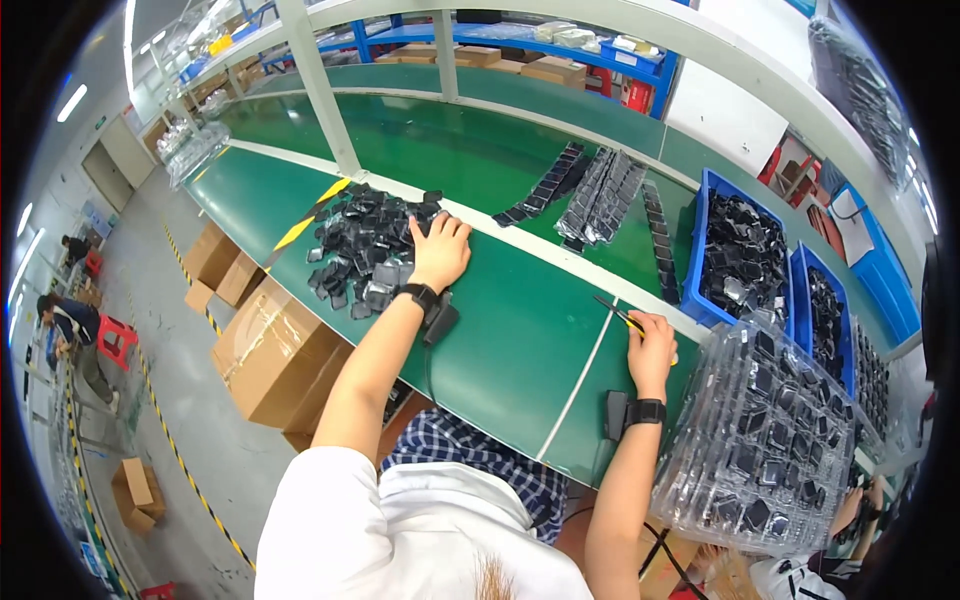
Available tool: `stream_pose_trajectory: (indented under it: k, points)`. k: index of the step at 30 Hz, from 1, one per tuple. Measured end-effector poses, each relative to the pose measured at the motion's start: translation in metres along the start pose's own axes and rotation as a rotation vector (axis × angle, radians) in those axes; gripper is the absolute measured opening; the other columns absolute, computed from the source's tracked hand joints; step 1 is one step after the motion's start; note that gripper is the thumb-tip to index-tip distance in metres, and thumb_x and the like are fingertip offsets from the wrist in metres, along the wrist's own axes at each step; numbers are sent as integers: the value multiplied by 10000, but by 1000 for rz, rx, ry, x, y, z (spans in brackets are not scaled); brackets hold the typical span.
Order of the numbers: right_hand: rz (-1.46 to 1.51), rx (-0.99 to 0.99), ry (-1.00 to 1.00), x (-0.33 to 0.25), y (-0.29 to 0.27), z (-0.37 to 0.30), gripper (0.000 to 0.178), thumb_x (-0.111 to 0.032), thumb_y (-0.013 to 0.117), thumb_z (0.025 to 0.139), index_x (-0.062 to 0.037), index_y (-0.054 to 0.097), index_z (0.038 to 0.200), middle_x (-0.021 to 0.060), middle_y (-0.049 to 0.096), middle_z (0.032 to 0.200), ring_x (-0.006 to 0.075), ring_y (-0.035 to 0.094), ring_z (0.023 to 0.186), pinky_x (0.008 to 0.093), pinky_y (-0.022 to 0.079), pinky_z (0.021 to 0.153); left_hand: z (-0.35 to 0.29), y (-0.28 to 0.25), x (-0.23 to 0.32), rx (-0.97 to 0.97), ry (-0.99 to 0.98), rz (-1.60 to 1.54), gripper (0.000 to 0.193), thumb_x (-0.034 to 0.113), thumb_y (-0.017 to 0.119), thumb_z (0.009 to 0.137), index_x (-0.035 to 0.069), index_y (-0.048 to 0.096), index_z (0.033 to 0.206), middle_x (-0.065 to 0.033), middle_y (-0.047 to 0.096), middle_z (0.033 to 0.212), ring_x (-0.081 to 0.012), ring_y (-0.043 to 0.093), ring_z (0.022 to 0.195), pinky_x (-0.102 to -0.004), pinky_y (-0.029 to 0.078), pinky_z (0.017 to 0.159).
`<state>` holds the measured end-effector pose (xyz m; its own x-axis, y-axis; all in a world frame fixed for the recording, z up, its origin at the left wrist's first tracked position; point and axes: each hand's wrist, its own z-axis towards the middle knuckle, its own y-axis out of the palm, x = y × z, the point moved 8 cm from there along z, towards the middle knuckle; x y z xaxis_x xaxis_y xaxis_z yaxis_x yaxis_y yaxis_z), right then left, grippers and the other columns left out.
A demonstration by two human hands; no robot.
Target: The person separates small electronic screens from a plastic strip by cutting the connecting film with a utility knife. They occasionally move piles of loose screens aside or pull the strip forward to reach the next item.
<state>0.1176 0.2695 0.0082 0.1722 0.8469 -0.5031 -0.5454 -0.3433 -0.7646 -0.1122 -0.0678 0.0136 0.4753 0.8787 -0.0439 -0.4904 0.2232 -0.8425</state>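
Clearly the left hand (438,250) is the one at the work: it lies palm down on the near edge of a heap of small black parts (365,245) on the green worktop (520,330), fingers (452,226) spread flat and slightly curled over the topmost pieces, pressing or gathering rather than pinching any single one. The heap spreads away from that hand toward the person's left and a little farther up the worktop, so the parts sit under and just beyond the fingertips, with the wrist and its black wristband (417,294) trailing back toward the body.

The right hand (650,345) rests well apart from the heap, on the far side of a pale seam in the worktop. Its fingers are closed around a slim yellow-handled tool (618,313), whose long axis slants up and to the left, the dark tip aimed roughly toward the left hand. Whether the tip touches the worktop I cannot tell.

Just beside the right forearm stands a stack of clear blister trays (770,440) with black parts seated in their pockets. Farther off are blue bins (712,250) full of similar parts and rows of dark trays (600,195) laid across the worktop. So the loose parts belong to the left hand's reach, and the trays to the right's.
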Motion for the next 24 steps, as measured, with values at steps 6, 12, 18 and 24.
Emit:
stream_pose_trajectory:
  k: [6, 12, 18, 24]
  points:
    - [-26, 119, 34, 3, 8, 11, 267, -137, 787, 857, -115, 766, 1121, 123, 659, 1104, 353, 598, 1101, 474, 491, 968, 18, -42, 59, 127, 178, -24, 330, 194, 638, 938, 116, 644, 1258, -70, 611, 1384, -300, 478, 1426, -679, 231, 1207]
    - [-7, 140, 77, 10, 2, 11, 212, -192, 796, 833, -87, 769, 1015, 147, 684, 1050, 375, 620, 1053, 483, 522, 913, -24, -23, 176, -231, 583, -519, 443, 203, 629, 964, 82, 578, 1388, -166, 565, 1452, -361, 503, 1382, -503, 371, 1184]
    - [-39, 92, 11, 11, 13, 7, 210, -253, 730, 872, -136, 759, 1044, 104, 665, 1080, 323, 610, 1098, 480, 503, 881, -48, -9, 207, -253, 641, -482, 545, 363, 538, 1027, 192, 498, 1543, -103, 438, 1628, -327, 372, 1524, -624, 210, 1240]
    - [4, 48, 32, 4, 16, -7, 199, -271, 703, 940, -168, 759, 1101, 52, 641, 1102, 296, 579, 1145, 457, 462, 923, -55, -23, 207, -399, 627, -514, 576, 329, 583, 1004, 143, 477, 1538, -154, 399, 1627, -407, 319, 1526, -689, 210, 1208]
